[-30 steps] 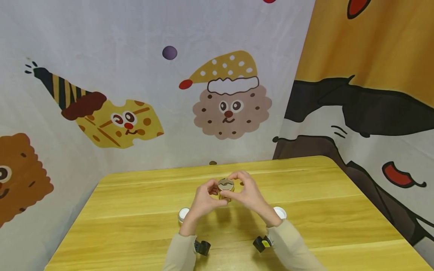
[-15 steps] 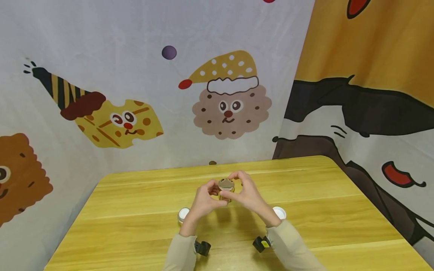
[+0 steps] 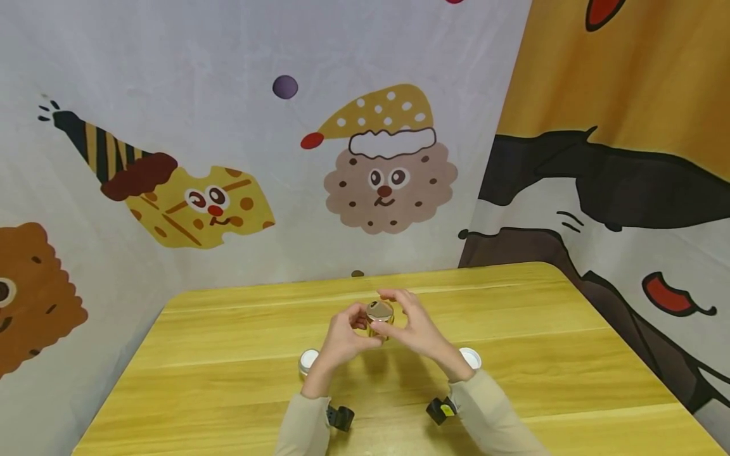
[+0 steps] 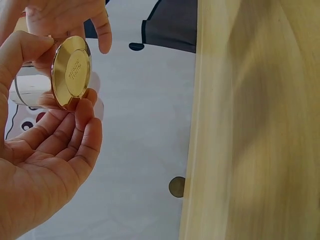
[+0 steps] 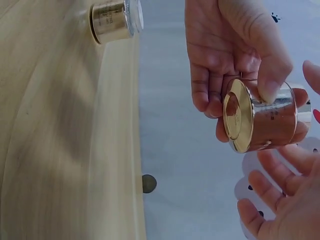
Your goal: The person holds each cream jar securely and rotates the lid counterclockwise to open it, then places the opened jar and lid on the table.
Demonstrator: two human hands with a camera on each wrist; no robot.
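Note:
A shiny gold cosmetic jar (image 3: pixel 379 330) with a mirror-like lid (image 3: pixel 379 309) is held above the table, lid up in the head view. My left hand (image 3: pixel 344 335) pinches the jar's body between thumb and fingers; its gold base (image 4: pixel 73 73) shows in the left wrist view. Around the lid, my right hand (image 3: pixel 417 326) has its thumb on the near side and its fingers spread on the far side. In the right wrist view these fingers (image 5: pixel 270 187) stand loose and extended beside the silvery lid end. Whether the right thumb touches the lid, I cannot tell.
A second gold jar (image 5: pixel 111 22), white at its top, stands on the wooden table (image 3: pixel 228 354) left of my left wrist. A round white lid (image 3: pixel 471 358) lies beside my right forearm, partly hidden. Behind the table hangs a cartoon-printed cloth (image 3: pixel 302 253).
My right index finger has lifted away and shifted slightly left over the lid's far side. Reflections on the lid top differ. My left hand and the jar stay in place.

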